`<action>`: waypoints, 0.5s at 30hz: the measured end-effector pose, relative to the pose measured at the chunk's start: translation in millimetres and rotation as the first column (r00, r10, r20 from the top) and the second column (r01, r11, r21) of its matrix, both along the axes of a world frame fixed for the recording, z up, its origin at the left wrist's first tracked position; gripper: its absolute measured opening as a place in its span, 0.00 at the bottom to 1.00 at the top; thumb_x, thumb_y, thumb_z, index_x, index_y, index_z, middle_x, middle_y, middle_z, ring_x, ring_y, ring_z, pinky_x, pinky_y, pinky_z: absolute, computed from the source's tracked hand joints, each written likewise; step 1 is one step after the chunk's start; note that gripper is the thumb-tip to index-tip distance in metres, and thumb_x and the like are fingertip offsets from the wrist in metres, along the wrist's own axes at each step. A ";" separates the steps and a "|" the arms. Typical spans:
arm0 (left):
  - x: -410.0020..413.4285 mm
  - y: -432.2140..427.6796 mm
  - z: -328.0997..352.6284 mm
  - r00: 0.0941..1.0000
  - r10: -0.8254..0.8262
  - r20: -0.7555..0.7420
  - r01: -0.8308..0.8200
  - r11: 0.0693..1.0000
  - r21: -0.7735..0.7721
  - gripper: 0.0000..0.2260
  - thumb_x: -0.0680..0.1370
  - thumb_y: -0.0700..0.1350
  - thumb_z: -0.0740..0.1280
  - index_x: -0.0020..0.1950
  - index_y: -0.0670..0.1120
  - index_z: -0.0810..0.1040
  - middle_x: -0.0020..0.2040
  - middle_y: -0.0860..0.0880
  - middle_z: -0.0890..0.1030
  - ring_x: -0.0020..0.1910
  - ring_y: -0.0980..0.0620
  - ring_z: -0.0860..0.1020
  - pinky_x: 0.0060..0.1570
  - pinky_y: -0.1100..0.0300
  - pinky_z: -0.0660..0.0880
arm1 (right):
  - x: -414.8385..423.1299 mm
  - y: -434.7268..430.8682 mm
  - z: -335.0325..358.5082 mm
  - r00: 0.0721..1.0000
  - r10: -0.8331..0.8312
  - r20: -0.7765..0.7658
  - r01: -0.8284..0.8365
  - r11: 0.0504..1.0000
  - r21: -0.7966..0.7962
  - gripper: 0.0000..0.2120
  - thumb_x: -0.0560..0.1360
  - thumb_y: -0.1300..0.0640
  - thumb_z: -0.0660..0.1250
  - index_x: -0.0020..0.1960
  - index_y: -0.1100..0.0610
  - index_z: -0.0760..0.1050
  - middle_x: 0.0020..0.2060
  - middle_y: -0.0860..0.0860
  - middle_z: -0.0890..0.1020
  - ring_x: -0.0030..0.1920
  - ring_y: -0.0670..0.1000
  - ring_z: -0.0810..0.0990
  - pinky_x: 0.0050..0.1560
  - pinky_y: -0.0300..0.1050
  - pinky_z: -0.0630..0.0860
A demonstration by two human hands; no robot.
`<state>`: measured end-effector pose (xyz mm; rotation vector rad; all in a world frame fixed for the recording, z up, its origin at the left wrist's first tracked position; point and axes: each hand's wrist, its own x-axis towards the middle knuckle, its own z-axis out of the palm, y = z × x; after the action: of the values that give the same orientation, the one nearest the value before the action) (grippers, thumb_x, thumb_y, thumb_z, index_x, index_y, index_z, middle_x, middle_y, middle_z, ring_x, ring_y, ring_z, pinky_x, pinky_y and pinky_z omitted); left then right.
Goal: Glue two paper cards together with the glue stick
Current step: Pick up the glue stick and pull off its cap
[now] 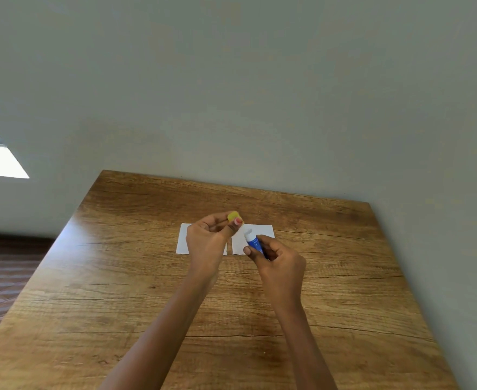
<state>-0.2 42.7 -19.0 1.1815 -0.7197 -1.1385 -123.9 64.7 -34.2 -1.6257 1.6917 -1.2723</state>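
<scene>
Yellow plastic showed at the tips of the left hand [207,239]: the cap [234,215] of the glue stick [254,241], pinched between thumb and fingers just above the centre of the head view. Right of it, the right hand [279,261] was clamped round the blue barrel, whose white nozzle end pointed up and left toward the cap, the two parts close but apart. Both were held over the two white cards [258,238], which lay flat, side by side with a thin gap between them, on the wooden bench [119,291] in the middle of the frame; the left hand hid much of the left card.

I judged the stick freshly uncapped and no glue yet laid. The risks, as I saw them: light paper could slide or lift under the stick if no hand pinned it; glue run past an edge would foul the bench; a cap set down loose could roll away. Whether the glue was wound out, I could not tell.
</scene>
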 end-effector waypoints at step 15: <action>68.2 -10.6 -23.1 0.922 0.011 0.387 -0.037 0.998 0.059 0.07 0.66 0.45 0.76 0.42 0.50 0.83 0.39 0.48 0.85 0.42 0.51 0.82 0.46 0.56 0.78 | -7.5 -0.6 -3.8 0.999 -0.032 0.033 0.033 0.999 -0.027 0.18 0.67 0.57 0.75 0.56 0.59 0.80 0.41 0.42 0.80 0.40 0.39 0.80 0.41 0.35 0.78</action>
<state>68.0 32.2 -42.1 1.4894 -0.9702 -0.9203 -131.4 64.1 -38.0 -1.5901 1.6945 -1.3369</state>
